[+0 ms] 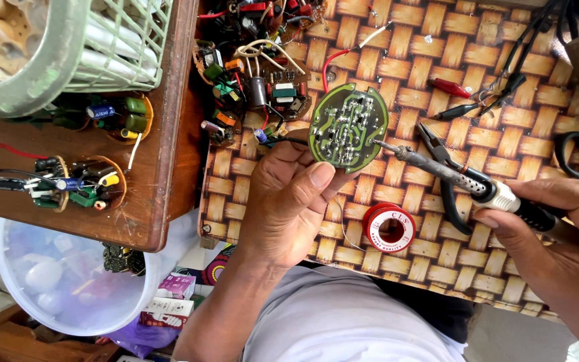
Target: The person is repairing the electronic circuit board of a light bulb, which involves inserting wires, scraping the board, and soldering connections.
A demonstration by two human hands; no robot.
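- Left hand [289,201], low in mid-frame, has its fingers closed on a round green circuit board [348,127] at frame centre.
- Right hand [564,241], lower right, grips a soldering iron [450,171]; its tip touches the board's right side.
- Red solder spool [389,226] lies on the woven desk [504,40] between the hands.

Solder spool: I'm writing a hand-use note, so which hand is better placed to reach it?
Probably the left hand: it is nearer the spool, though it holds the board; the right hand grips the iron.

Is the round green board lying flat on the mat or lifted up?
Lifted up. The left hand holds the green board by its edge, tilted above the woven mat.
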